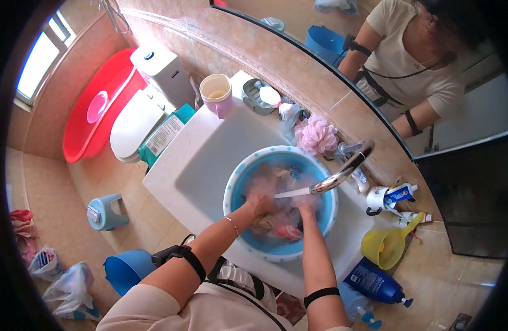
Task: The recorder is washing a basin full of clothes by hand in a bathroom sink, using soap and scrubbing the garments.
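Head-worn fisheye — looking down, near, at the basin (237, 185).

You wear a cream short-sleeved top (154, 306). A black strap (194, 263) bearing a black box (167, 255) rings your left arm (215, 243), with a slim bracelet (232, 225) farther down; another black band (321, 296) rings your right arm (318, 259). A thin black cable (246, 300) crosses your front.

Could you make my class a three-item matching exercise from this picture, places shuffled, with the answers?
Things
1. Round blue plastic basin with dotted white rim
2. Translucent yellow plastic dipper
3. Large red plastic tub

Places
A. Next to the white toilet
B. Under the curved chrome tap, left hand and right hand inside
C. Near the dark blue plastic pump bottle

Pairs: 1-B; 2-C; 3-A
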The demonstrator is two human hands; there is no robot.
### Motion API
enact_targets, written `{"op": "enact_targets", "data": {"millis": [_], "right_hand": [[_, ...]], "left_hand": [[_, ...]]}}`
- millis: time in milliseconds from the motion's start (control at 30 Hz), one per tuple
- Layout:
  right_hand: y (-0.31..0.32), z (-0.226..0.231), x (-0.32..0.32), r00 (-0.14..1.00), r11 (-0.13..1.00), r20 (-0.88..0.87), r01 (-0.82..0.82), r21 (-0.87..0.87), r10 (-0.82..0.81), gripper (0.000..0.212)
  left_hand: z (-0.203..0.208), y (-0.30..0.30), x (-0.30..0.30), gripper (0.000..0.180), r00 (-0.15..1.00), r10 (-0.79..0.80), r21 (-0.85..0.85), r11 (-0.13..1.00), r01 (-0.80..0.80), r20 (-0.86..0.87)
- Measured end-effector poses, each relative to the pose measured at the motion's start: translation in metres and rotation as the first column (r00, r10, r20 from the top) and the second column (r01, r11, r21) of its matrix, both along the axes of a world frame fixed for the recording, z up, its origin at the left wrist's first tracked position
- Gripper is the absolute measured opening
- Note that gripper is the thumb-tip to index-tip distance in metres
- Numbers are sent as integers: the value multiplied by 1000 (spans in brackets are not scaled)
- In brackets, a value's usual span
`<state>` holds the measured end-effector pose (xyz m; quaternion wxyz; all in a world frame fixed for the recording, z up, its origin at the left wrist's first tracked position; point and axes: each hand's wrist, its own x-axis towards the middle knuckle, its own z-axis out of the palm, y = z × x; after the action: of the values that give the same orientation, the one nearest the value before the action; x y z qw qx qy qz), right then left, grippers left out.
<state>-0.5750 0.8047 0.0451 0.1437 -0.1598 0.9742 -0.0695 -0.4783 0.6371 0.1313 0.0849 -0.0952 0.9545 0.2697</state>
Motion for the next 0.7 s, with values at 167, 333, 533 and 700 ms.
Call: {"op": "enact_targets", "data": {"millis": [167,333,533,700], "right_hand": [[13,69,26,663,479,673,731,-486,-330,26],[49,108,101,941,721,334,273,-637,-61,26],[26,130,137,997,894,60,-11,-448,42,102],[-20,112,94,989,958,2,145,-247,-149,108]], "left_hand": [[-5,-11,5,75,944,187,210,946,-248,271],[24,-8,46,66,996,87,191,978,-88,12],[35,-18,94,58,970,-219,163,958,235,-108],[76,-23,93,55,908,-116,7,992,129,-402]]}}
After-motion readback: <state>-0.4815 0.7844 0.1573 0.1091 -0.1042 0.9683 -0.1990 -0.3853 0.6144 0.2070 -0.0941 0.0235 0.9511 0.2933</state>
